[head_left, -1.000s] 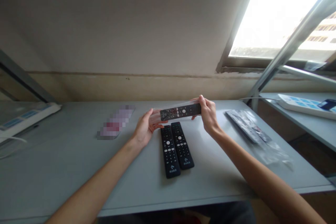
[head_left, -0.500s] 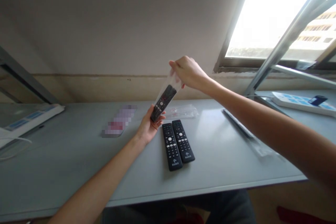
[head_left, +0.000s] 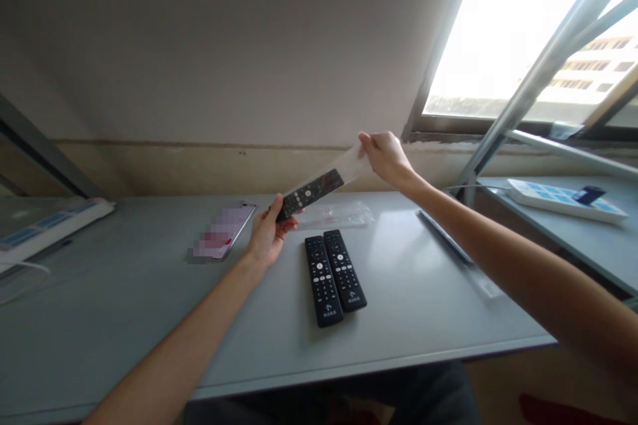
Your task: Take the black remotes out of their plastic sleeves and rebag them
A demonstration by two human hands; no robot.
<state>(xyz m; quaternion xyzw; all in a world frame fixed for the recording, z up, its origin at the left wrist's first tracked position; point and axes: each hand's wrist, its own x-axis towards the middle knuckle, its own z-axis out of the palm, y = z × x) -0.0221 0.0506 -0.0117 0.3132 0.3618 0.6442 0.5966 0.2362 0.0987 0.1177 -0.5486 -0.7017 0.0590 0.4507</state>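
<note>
My left hand (head_left: 272,232) is closed around the lower end of a black remote control (head_left: 312,194), which lies inside a clear plastic bag (head_left: 353,164). The far end of that bag is pinched in my right hand (head_left: 386,156), up and to the right, so the bag is stretched between both hands above the desk. Two more black remote controls, one on the left (head_left: 323,282) and one on the right (head_left: 345,270), rest side by side below my hands. Behind them a flat clear plastic bag (head_left: 336,214) lies on the desk.
A phone (head_left: 224,232) lies on the grey desk (head_left: 134,319) to the left. Power strips stand at the left (head_left: 60,226) and right (head_left: 565,200). Under my right forearm is a dark flat item (head_left: 443,236) with clear plastic at its end. Metal posts and a window flank the right side.
My right hand has moved right and down, pulling the bag's end outward. The bagged remote has tilted from steep to nearly level, and my left hand has shifted slightly left.
</note>
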